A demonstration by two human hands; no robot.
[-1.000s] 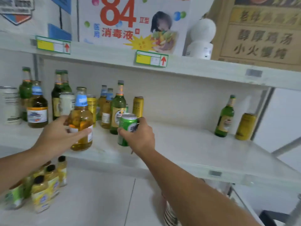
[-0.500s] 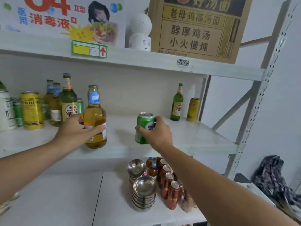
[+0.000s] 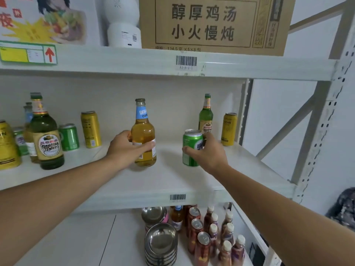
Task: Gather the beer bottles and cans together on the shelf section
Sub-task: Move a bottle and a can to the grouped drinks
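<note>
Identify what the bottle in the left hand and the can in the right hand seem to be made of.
Bottle: apparently clear glossy glass, since amber liquid shows through; paper-like blue neck label. Green can: likely printed aluminium, judging by its silvery rimmed top and soft sheen.

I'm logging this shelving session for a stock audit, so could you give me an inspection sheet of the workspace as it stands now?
Surface: white middle shelf, barcode label on its front edge.
Job's things: amber beer bottle and green can, both in hand; green Yanjing bottle and yellow can at back right; bottles and cans grouped at left.
Clutter: nothing seen on this shelf.
Hands: left hand grips the amber bottle; right hand grips the green can.
Cables: nothing seen.
Surroundings: cardboard box above; steel bowls and red bottles below.
</note>
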